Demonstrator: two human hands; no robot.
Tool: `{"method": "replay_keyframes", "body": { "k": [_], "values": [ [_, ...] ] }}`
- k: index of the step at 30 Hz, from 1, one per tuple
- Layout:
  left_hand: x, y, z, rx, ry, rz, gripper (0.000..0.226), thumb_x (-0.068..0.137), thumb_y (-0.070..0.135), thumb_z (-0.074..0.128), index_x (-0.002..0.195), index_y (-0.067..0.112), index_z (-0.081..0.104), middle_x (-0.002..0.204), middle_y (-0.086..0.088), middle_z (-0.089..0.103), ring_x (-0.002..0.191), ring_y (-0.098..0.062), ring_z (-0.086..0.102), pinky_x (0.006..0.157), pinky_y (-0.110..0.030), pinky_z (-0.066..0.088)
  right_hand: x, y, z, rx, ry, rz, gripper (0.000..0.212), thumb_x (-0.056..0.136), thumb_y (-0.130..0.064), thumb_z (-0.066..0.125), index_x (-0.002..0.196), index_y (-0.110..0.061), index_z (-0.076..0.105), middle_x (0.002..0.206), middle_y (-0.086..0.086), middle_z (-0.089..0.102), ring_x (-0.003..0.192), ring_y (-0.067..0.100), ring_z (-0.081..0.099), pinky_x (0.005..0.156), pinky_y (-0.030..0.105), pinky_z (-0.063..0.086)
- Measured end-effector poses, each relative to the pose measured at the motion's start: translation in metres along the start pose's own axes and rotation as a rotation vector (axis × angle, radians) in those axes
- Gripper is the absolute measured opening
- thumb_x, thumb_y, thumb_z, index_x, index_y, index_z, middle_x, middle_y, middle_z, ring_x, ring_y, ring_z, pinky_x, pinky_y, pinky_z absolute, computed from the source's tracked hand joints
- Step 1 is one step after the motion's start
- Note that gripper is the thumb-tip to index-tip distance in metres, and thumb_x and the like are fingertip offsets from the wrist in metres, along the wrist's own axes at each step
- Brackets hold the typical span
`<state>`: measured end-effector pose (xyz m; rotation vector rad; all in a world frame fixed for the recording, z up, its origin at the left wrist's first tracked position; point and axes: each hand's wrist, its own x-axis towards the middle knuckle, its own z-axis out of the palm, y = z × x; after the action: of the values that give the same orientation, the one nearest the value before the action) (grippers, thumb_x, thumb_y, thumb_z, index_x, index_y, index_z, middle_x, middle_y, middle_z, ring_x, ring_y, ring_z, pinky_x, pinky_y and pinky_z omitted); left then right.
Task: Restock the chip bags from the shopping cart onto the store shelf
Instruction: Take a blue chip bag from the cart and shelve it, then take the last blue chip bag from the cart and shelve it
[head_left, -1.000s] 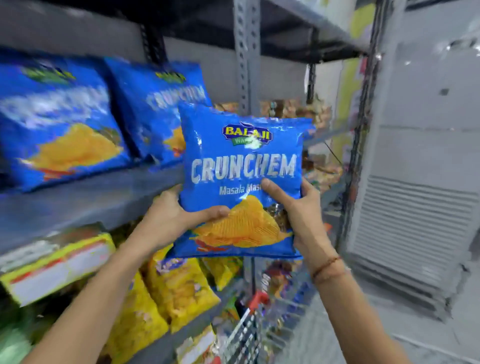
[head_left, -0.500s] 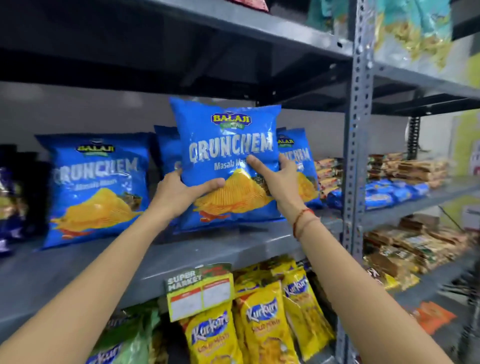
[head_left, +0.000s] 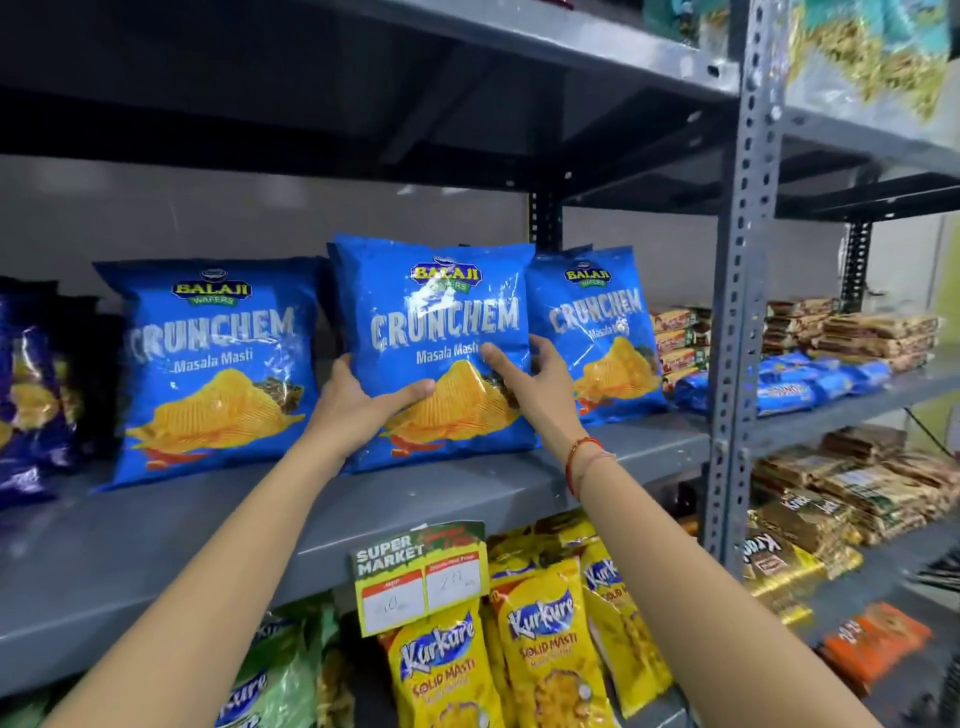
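Observation:
A blue Crunchem chip bag (head_left: 441, 312) stands upright on the grey metal shelf (head_left: 467, 493), its bottom edge resting on the shelf board. My left hand (head_left: 358, 400) grips its lower left side and my right hand (head_left: 535, 384) grips its lower right side. Another blue Crunchem bag (head_left: 208, 364) stands to its left. A third Crunchem bag (head_left: 597, 332) leans behind it on the right, partly covered. The shopping cart is out of view.
Dark blue bags (head_left: 31, 395) fill the shelf's far left. A perforated steel upright (head_left: 737, 312) divides the bays; biscuit packs (head_left: 831, 348) lie right of it. Yellow Kurkure bags (head_left: 540, 649) and a price tag (head_left: 421, 577) hang below. Another shelf board (head_left: 467, 31) runs overhead.
Both hands carried the bag from beside the cart up and left onto the shelf. It now sits lower, between the two other blue bags, with its base on the board.

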<state>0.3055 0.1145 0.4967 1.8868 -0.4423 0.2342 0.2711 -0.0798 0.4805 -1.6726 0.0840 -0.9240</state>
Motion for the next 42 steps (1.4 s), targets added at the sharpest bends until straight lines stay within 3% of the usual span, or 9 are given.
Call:
{"method": "replay_keyframes", "body": {
  "k": [3, 7, 11, 19, 22, 29, 33, 40, 42],
  "values": [
    [-0.027, 0.006, 0.006, 0.084, 0.197, 0.144, 0.102, 0.071, 0.05, 0.072, 0.147, 0.015, 0.013, 0.154, -0.009, 0.023, 0.139, -0.026, 0.026, 0.112, -0.042, 0.026, -0.02, -0.002, -0.02, -0.005, 0.081, -0.048, 0.057, 0.083, -0.043, 0.066, 0.128, -0.013, 0.048, 0.107, 0.007, 0.062, 0.086, 0.008, 0.058, 0.063, 0.001, 0.044],
    [-0.08, 0.01, 0.029, -0.004, 0.287, 0.5, 0.063, 0.08, 0.038, 0.068, 0.134, 0.018, 0.041, 0.128, 0.003, 0.048, 0.122, -0.012, 0.045, 0.102, -0.035, 0.041, -0.065, -0.002, -0.061, -0.006, 0.211, -0.131, 0.033, 0.087, -0.039, 0.063, 0.114, -0.02, 0.058, 0.093, -0.007, 0.064, 0.086, 0.005, 0.06, 0.077, 0.016, 0.048],
    [-0.136, 0.003, 0.082, -0.157, 0.008, 0.594, 0.027, 0.077, 0.042, 0.061, 0.102, 0.032, 0.06, 0.099, 0.017, 0.064, 0.092, 0.002, 0.062, 0.074, -0.011, 0.049, -0.122, 0.023, -0.112, -0.075, 0.31, -0.124, 0.01, 0.089, -0.038, 0.059, 0.097, -0.033, 0.06, 0.088, -0.009, 0.065, 0.085, 0.006, 0.061, 0.082, 0.037, 0.051],
    [-0.226, -0.093, 0.238, -0.088, -0.595, 0.361, 0.023, 0.076, 0.027, 0.065, 0.096, 0.016, 0.068, 0.084, 0.016, 0.062, 0.079, 0.007, 0.06, 0.068, -0.024, 0.054, -0.268, 0.127, -0.23, -0.273, 0.479, 0.31, 0.016, 0.083, -0.047, 0.056, 0.086, -0.032, 0.062, 0.087, 0.004, 0.068, 0.082, 0.015, 0.061, 0.072, 0.031, 0.047],
    [-0.259, -0.139, 0.292, 0.019, -0.787, 0.28, 0.021, 0.075, 0.016, 0.072, 0.095, 0.011, 0.068, 0.084, -0.005, 0.07, 0.074, -0.014, 0.064, 0.073, -0.031, 0.053, -0.328, 0.174, -0.276, -0.363, 0.54, 0.541, 0.019, 0.079, -0.051, 0.056, 0.079, -0.031, 0.058, 0.075, -0.003, 0.063, 0.071, 0.013, 0.058, 0.071, 0.034, 0.047],
    [-0.349, -0.223, 0.396, 0.287, -1.258, 0.091, 0.038, 0.079, 0.015, 0.071, 0.112, -0.001, 0.061, 0.106, -0.02, 0.068, 0.095, -0.031, 0.065, 0.084, -0.035, 0.048, -0.487, 0.277, -0.347, -0.468, 0.651, 1.159, 0.036, 0.089, -0.029, 0.063, 0.105, 0.004, 0.062, 0.1, 0.024, 0.069, 0.087, 0.023, 0.062, 0.068, 0.024, 0.046],
    [-0.395, -0.26, 0.434, 0.46, -1.524, -0.024, 0.062, 0.081, 0.029, 0.07, 0.131, 0.003, 0.046, 0.13, -0.019, 0.055, 0.119, -0.032, 0.052, 0.097, -0.037, 0.041, -0.568, 0.317, -0.345, -0.395, 0.596, 1.525, 0.063, 0.078, -0.054, 0.064, 0.112, -0.002, 0.057, 0.118, 0.027, 0.06, 0.107, 0.032, 0.058, 0.08, 0.028, 0.044],
    [-0.451, -0.328, 0.469, 0.639, -1.686, -0.228, 0.112, 0.059, 0.062, 0.074, 0.144, 0.009, 0.024, 0.15, -0.018, 0.033, 0.135, -0.033, 0.035, 0.11, -0.046, 0.033, -0.667, 0.389, -0.336, -0.043, 0.845, 1.591, 0.125, 0.032, -0.077, 0.078, 0.13, -0.005, 0.051, 0.127, 0.014, 0.063, 0.114, 0.032, 0.061, 0.098, 0.044, 0.049],
    [-0.463, -0.347, 0.476, 0.669, -1.713, -0.296, 0.129, 0.047, 0.071, 0.072, 0.147, 0.011, 0.018, 0.153, -0.015, 0.028, 0.139, -0.032, 0.03, 0.111, -0.048, 0.03, -0.673, 0.397, -0.338, 0.048, 0.903, 1.564, 0.101, 0.048, -0.062, 0.084, 0.127, -0.006, 0.055, 0.124, 0.013, 0.064, 0.105, 0.028, 0.064, 0.092, 0.041, 0.053]
  ]
}}
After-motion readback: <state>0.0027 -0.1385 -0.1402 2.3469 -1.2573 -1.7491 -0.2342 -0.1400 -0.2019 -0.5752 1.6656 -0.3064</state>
